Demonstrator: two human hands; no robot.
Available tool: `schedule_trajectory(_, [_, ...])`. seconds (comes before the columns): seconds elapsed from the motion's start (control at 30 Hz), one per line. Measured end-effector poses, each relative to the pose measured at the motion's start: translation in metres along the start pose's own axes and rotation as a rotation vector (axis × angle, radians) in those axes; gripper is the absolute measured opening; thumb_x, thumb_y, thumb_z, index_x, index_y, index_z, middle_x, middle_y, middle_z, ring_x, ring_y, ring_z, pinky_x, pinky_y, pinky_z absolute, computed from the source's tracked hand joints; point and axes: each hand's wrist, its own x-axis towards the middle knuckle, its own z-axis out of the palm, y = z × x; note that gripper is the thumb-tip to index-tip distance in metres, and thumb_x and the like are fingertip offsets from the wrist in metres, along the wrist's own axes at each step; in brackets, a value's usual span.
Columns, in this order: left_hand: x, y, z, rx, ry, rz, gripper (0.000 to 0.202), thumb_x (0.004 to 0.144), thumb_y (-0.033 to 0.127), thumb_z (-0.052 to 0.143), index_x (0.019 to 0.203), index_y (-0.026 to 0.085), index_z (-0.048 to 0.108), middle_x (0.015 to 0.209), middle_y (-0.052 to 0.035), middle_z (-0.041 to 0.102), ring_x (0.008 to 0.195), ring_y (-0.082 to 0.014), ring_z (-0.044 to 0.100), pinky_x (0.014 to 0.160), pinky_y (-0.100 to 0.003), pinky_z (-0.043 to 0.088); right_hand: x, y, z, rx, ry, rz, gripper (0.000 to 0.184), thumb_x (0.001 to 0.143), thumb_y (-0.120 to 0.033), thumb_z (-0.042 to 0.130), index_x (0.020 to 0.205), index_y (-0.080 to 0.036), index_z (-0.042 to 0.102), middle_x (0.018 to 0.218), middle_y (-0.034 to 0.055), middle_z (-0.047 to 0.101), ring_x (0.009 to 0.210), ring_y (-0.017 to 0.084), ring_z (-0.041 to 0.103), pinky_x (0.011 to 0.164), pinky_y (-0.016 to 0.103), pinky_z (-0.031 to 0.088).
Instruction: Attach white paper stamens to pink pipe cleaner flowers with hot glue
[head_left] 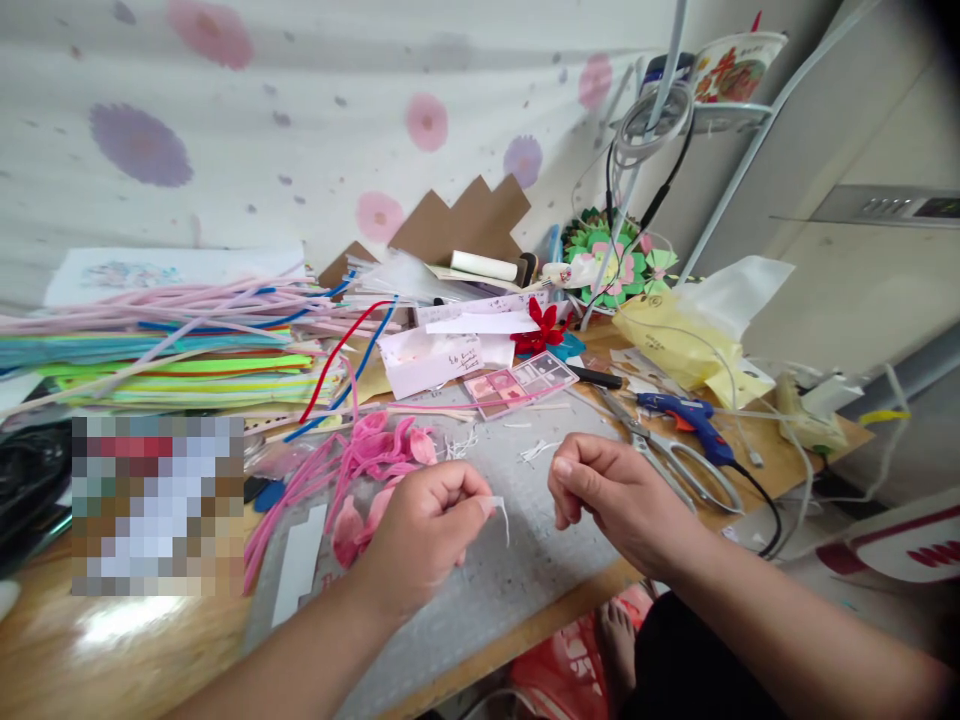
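1. Left hand [442,530] pinches a white strip [499,502] above the gray mat [480,615], near the middle.
2. Right hand [600,490] is curled closed; whether it holds anything, I cannot tell.
3. Wooden surface [165,645]: fuzzy stems [187,380] far left, scissors [655,450] right.
4. Flowered curtain [300,110] hangs on the far side.
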Motion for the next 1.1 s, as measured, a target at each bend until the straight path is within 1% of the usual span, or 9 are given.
schedule_trajectory(0.2, [0.0006,-0.0009,-0.0013,-0.01,-0.003,-0.009,0.017,0.075,0.026,0.053,0.06,0.018,0.051,0.049,0.0086,0.039,0.04,-0.0064,0.038,0.041,-0.019,0.031,0.001,-0.0035,0.0029,0.034,-0.092,0.056,0.02,0.086,-0.034,0.063,0.078,-0.015,0.06,0.069,-0.0025,0.059,0.062,0.009,0.061,0.065,0.025,0.051])
schedule_trajectory(0.3, [0.0012,-0.0011,-0.0013,-0.01,-0.002,-0.005,0.017,0.075,0.026,0.053,0.061,0.018,0.051,0.049,0.0084,0.04,0.04,-0.0063,0.038,0.041,-0.02,0.03,0.0008,-0.0045,0.0044,0.007,-0.08,0.048,0.013,0.085,-0.026,0.064,0.077,-0.016,0.062,0.071,-0.0024,0.06,0.066,0.009,0.062,0.068,0.025,0.052])
schedule_trajectory(0.4, [0.0008,-0.0008,-0.0012,-0.009,-0.003,0.008,0.017,0.075,0.026,0.053,0.06,0.018,0.052,0.047,0.0091,0.039,0.039,-0.0058,0.037,0.042,-0.02,0.03,0.0,-0.0036,0.0033,0.005,-0.019,0.039,0.007,0.081,-0.018,0.067,0.075,-0.016,0.065,0.069,-0.0026,0.063,0.065,0.009,0.062,0.067,0.024,0.053])
schedule_trajectory(0.5, [0.0004,-0.0008,-0.0013,-0.006,-0.005,0.018,0.017,0.076,0.026,0.053,0.061,0.018,0.052,0.046,0.0095,0.039,0.039,-0.0058,0.037,0.043,-0.021,0.031,-0.0023,-0.004,0.001,0.034,0.017,0.07,0.003,0.078,-0.018,0.069,0.077,-0.016,0.069,0.07,-0.0007,0.067,0.062,0.008,0.063,0.063,0.021,0.052])
schedule_trajectory(0.63, [0.0009,-0.0022,-0.0013,0.01,-0.005,0.009,0.018,0.076,0.028,0.052,0.061,0.018,0.053,0.047,0.0088,0.04,0.04,-0.0059,0.037,0.043,-0.02,0.03,-0.0052,-0.0063,-0.001,0.09,0.023,0.105,0.01,0.078,-0.025,0.072,0.077,-0.015,0.07,0.072,0.0013,0.069,0.062,0.009,0.064,0.062,0.022,0.051])
schedule_trajectory(0.8, [0.0013,-0.0037,-0.0009,0.016,-0.005,0.014,0.018,0.076,0.028,0.053,0.061,0.018,0.053,0.047,0.009,0.039,0.04,-0.0058,0.037,0.042,-0.02,0.03,-0.0048,-0.0053,-0.0009,0.062,0.03,0.084,0.017,0.08,-0.028,0.07,0.071,-0.015,0.065,0.065,-0.001,0.065,0.059,0.009,0.062,0.061,0.023,0.05])
schedule_trajectory(0.97, [0.0004,-0.0024,-0.0013,0.011,0.004,0.011,0.017,0.075,0.028,0.052,0.061,0.018,0.053,0.048,0.0089,0.039,0.039,-0.0056,0.036,0.042,-0.02,0.029,-0.0032,-0.0049,-0.0015,-0.038,0.036,0.042,0.011,0.079,-0.021,0.067,0.071,-0.015,0.064,0.064,-0.0014,0.064,0.058,0.009,0.06,0.06,0.022,0.048])
schedule_trajectory(1.1, [0.0005,-0.0013,-0.0018,0.007,0.002,0.015,0.017,0.075,0.028,0.052,0.061,0.018,0.053,0.047,0.0088,0.039,0.039,-0.0058,0.036,0.042,-0.02,0.03,-0.0031,-0.0055,-0.0036,-0.047,0.042,-0.012,0.006,0.075,-0.014,0.066,0.07,-0.016,0.064,0.063,-0.0019,0.064,0.06,0.01,0.059,0.061,0.022,0.046])
